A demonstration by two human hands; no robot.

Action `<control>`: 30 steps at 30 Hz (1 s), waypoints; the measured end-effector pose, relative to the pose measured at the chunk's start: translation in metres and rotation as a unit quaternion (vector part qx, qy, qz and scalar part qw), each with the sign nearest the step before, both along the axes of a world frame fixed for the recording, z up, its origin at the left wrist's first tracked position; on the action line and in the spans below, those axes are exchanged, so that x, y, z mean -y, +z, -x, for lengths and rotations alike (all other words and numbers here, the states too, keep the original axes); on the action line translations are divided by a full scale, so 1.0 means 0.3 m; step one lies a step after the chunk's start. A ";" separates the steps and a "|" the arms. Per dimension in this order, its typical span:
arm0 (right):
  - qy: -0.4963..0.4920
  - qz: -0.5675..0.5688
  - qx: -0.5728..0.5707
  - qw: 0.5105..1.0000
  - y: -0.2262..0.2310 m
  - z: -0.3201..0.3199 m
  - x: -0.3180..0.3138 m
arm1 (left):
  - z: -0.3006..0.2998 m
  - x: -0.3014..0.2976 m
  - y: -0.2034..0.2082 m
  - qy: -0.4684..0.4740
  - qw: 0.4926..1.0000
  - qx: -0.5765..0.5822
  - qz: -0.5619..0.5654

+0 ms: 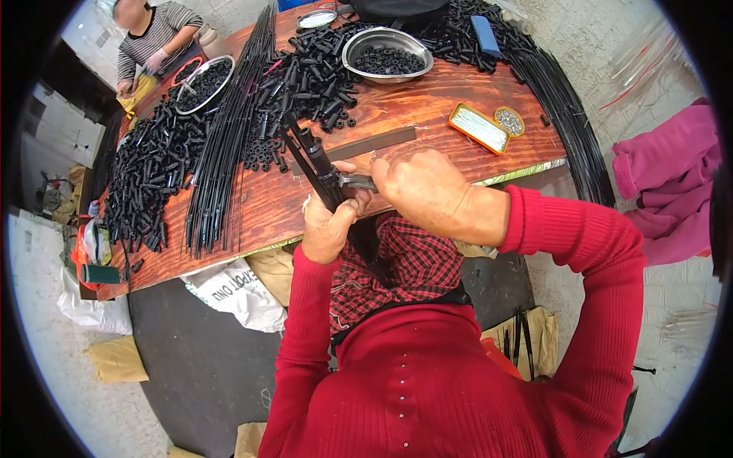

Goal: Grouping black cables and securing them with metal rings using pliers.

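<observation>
My left hand (pixel 327 227) is closed round a black umbrella frame (pixel 321 162), its ribs bundled and slanting from the table edge down to my lap. A round black hub piece stands up among the ribs above my fingers. In my right hand (pixel 427 187) is a pair of metal pliers (pixel 357 182), mostly covered by the fist. The jaws of the pliers meet the frame just below the hub, close to my left thumb. Behind the frame a dark flat bar (pixel 374 149) lies on the wooden table (pixel 427 107).
Heaped black plastic tubes (pixel 149 172) and long thin black ribs (pixel 229 145) cover the table's left. A steel bowl (pixel 388 74) holds black rings. An orange-rimmed tray (pixel 479 128) of white pins adjoins a round dish (pixel 509 120). Another person (pixel 156 38) works at the far left.
</observation>
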State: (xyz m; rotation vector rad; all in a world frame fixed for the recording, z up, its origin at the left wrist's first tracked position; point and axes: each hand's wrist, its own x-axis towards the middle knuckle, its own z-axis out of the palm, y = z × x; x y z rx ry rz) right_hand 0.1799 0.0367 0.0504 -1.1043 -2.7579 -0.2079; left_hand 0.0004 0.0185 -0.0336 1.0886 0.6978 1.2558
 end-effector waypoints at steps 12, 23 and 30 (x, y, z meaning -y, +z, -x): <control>-0.047 0.598 -0.195 0.776 0.147 -0.041 -0.038 | -0.003 -0.010 -0.002 -0.010 0.998 0.056 -0.004; -0.107 0.705 -0.137 0.688 0.186 -0.053 -0.083 | 0.002 -0.016 -0.018 -0.045 0.999 -0.009 -0.015; -0.104 0.702 -0.131 0.692 0.187 -0.038 -0.067 | -0.015 0.014 0.008 0.000 1.000 0.010 -0.003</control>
